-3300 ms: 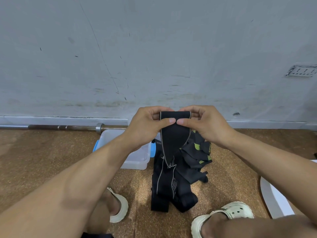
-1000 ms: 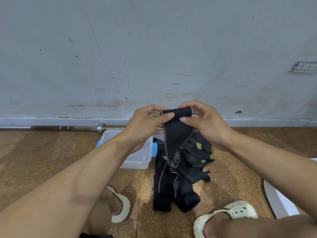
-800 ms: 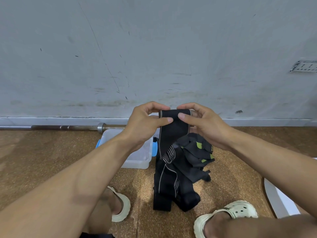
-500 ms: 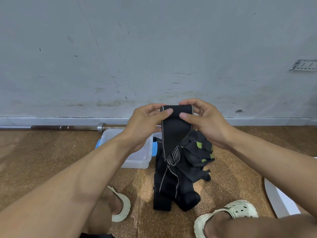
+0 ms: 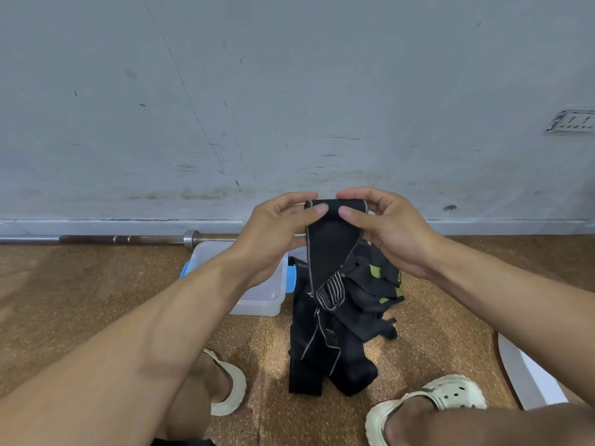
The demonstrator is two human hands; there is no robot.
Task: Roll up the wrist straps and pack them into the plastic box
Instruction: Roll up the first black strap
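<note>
A black wrist strap with pale edging (image 5: pixel 331 249) hangs in front of me, its top end rolled. My left hand (image 5: pixel 278 235) and my right hand (image 5: pixel 391 230) both pinch that rolled top, thumbs facing me. The loose tail drops to a white-striped end just above a pile of black straps (image 5: pixel 325 355) on the floor, some with green patches (image 5: pixel 375 272). The clear plastic box (image 5: pixel 262 297) with blue clips sits on the floor to the left of the pile, partly hidden by my left forearm.
A steel barbell (image 5: pixel 128 239) lies along the grey wall's base behind the box. My feet in pale clogs (image 5: pixel 447 397) rest on the brown cork-like floor on either side of the pile. A white board edge (image 5: pixel 528 378) shows at lower right.
The hanging tail has grown shorter as my fingers kept turning the roll at the top; the striped end has risen off the pile. Both hands stayed in about the same place.
</note>
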